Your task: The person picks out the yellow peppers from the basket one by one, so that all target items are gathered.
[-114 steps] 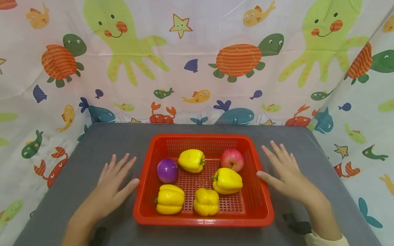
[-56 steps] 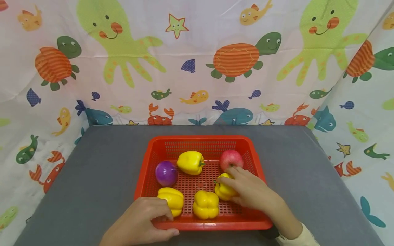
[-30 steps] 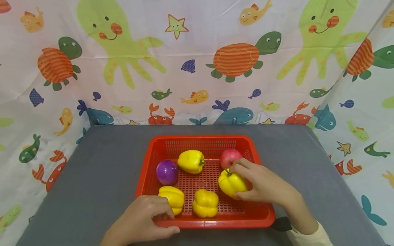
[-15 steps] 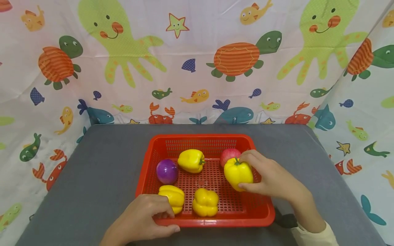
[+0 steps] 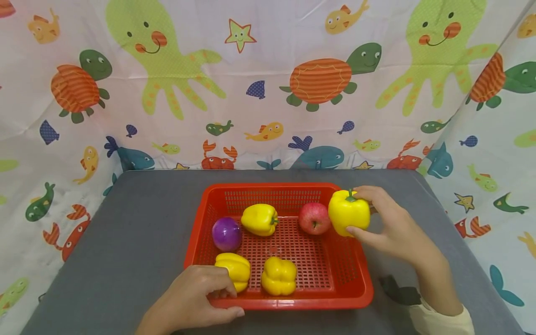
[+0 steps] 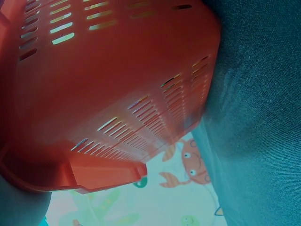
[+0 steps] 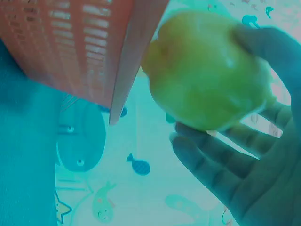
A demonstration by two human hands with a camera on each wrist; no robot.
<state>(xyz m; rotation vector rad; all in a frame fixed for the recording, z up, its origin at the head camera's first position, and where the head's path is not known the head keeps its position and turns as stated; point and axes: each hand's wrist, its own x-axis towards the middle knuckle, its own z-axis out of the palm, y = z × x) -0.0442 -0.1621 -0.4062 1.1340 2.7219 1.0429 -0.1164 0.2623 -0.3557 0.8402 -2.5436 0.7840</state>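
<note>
My right hand (image 5: 404,232) holds a yellow bell pepper (image 5: 348,213) between thumb and fingers, over the right rim of the red plastic basket (image 5: 322,304). In the right wrist view the bell pepper (image 7: 207,70) is off the table, beside the basket's wall (image 7: 80,52). My left hand (image 5: 194,295) grips the basket's front rim at the left corner, fingers over the edge and thumb outside. Next to those fingers lies another yellow bell pepper (image 5: 234,271), partly covered. The left wrist view has the basket's outer wall (image 6: 94,80) but little of the hand.
Inside the basket are two more yellow bell peppers, one at the front (image 5: 279,276) and one at the back (image 5: 259,219). A purple ball-shaped thing (image 5: 227,234) and a red apple (image 5: 314,218) lie there too. Grey cloth (image 5: 138,223) covers the table; a printed curtain (image 5: 259,56) hangs behind.
My right hand has taken hold of the yellow bell pepper near the apple, lifted it and carried it right to the rim. The left hand came to the front rim and has stayed there.
</note>
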